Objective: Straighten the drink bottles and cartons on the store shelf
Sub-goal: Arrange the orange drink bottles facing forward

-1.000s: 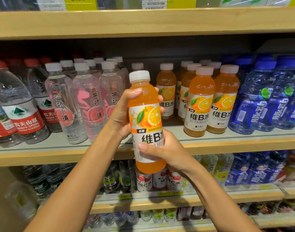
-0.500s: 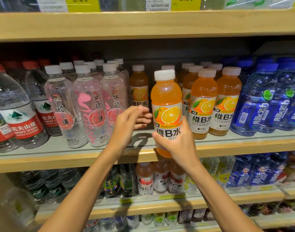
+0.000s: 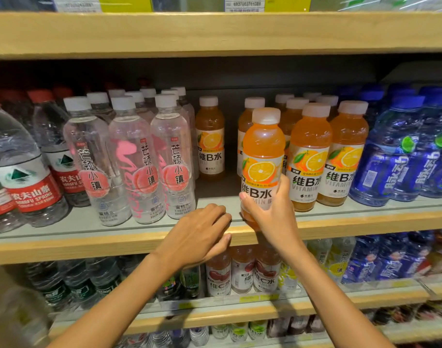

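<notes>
My right hand point(image 3: 272, 212) grips the lower part of an orange vitamin drink bottle point(image 3: 262, 156) with a white cap, upright at the front edge of the middle shelf point(image 3: 114, 243). To its right stand two matching orange bottles point(image 3: 310, 156) in the front row, with more behind them. A single orange bottle point(image 3: 209, 139) stands further back on the left, with a gap in front of it. My left hand point(image 3: 199, 234) rests on the shelf's wooden front lip, fingers loosely bent, holding nothing.
Clear peach-water bottles point(image 3: 134, 159) stand left of the gap, red-capped water bottles point(image 3: 21, 167) at far left, blue bottles point(image 3: 390, 156) at right. An upper shelf board point(image 3: 214, 33) overhangs. Lower shelves hold more drinks point(image 3: 242, 272).
My right hand carried the orange bottle right and down to the shelf front beside the other orange bottles. My left hand let go of it and dropped onto the shelf lip.
</notes>
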A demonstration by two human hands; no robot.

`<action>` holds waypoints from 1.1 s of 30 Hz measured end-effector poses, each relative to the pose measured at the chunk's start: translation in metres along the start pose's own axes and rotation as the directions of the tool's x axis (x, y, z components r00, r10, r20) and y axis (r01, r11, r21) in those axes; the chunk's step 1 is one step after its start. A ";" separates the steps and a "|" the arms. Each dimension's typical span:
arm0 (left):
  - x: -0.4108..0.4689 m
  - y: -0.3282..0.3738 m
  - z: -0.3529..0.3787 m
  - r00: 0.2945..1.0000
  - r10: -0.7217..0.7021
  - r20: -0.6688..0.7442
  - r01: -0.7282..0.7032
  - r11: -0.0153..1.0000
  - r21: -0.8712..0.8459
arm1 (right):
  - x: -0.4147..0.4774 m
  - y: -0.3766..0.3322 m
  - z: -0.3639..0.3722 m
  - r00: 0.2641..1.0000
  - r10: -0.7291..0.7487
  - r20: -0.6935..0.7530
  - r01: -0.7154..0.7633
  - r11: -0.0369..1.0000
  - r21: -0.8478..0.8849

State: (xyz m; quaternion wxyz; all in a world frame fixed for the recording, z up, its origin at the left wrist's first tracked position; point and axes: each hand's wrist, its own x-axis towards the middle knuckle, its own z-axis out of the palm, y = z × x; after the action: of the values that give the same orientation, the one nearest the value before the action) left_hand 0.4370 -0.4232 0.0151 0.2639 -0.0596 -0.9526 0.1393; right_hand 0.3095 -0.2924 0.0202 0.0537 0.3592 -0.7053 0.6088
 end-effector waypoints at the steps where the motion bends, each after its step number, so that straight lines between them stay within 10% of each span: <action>1: 0.000 -0.001 0.002 1.000 0.013 -0.007 -0.013 1.000 0.008 | -0.005 -0.001 -0.001 1.000 -0.001 -0.023 0.000 0.999 -0.039; 6: -0.002 -0.003 0.005 0.999 0.034 -0.027 -0.032 0.998 0.045 | -0.016 -0.009 -0.003 0.972 -0.098 -0.211 0.047 0.970 -0.237; 33: -0.018 -0.013 0.001 1.000 0.025 -0.019 -0.025 0.999 0.026 | 0.043 -0.008 0.027 0.984 0.054 -0.167 -0.153 0.731 -0.665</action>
State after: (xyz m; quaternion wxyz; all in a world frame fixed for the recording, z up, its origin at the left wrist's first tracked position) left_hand 0.4511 -0.4395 0.0091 0.2719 -0.0695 -0.9474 0.1540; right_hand 0.2918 -0.3357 0.0419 0.1943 0.2328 -0.8916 0.3364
